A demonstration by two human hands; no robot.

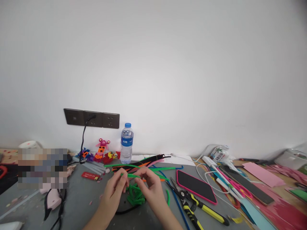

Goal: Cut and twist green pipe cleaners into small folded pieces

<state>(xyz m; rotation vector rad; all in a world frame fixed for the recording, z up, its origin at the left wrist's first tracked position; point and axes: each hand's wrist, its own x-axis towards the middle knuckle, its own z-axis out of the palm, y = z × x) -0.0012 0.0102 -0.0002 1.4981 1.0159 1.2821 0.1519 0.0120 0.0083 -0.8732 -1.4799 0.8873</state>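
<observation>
A short green pipe cleaner (131, 175) stretches between my two hands above the grey mat. My left hand (116, 187) pinches its left end, while my right hand (149, 183) has thumb and fingers closed on the other end. Under and between the hands lies a bunch of green pipe-cleaner pieces (135, 195), partly covered by my right hand. Behind the hands, long black pipe cleaners (148, 160) lie in a bundle with green, orange and pink ones. A curved green piece (168, 197) rests just right of my right wrist.
Yellow-and-black pliers (192, 204) lie open on the right beside a pink-edged phone (196, 187). A water bottle (126, 143) stands by the wall, near small pipe-cleaner figures (102, 153). A pink glue gun (53, 199) with a black cord sits left; pink scissors (242, 190) lie right.
</observation>
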